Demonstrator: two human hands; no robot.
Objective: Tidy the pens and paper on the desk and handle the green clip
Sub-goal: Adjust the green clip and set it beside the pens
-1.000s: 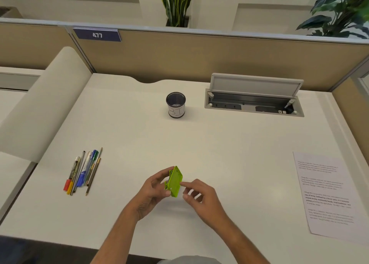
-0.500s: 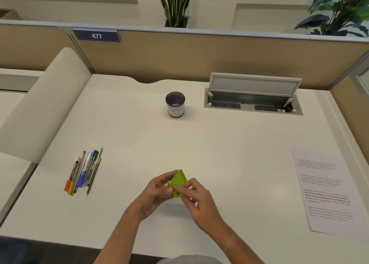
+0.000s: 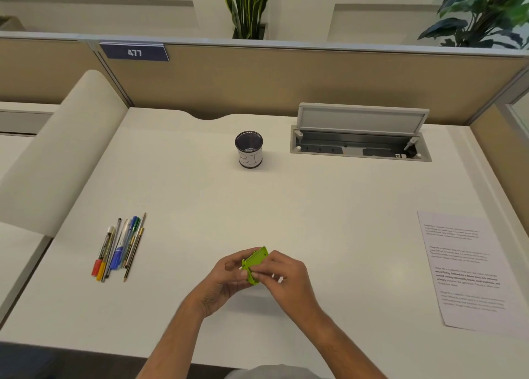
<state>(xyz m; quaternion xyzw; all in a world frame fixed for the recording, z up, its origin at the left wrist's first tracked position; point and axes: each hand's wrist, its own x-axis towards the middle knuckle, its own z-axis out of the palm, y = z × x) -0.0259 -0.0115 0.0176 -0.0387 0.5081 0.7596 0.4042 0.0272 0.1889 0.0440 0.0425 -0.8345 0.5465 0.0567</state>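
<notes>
Both hands, left point(image 3: 226, 278) and right point(image 3: 286, 275), are pinching the clip point(image 3: 255, 263) low-centre, its long axis tilting toward upper right.

An office cubicle: tan partition panels point(image 3: 286, 83) with a numbered plate point(image 3: 134, 52) stand beyond the fingers point(image 3: 243, 259), enclosing a white desk point(image 3: 315, 221).

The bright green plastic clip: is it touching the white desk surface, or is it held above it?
Apart. The head view shows the bright green plastic clip pinched between the left hand and right hand, with its shadow on the white desk below.
</notes>
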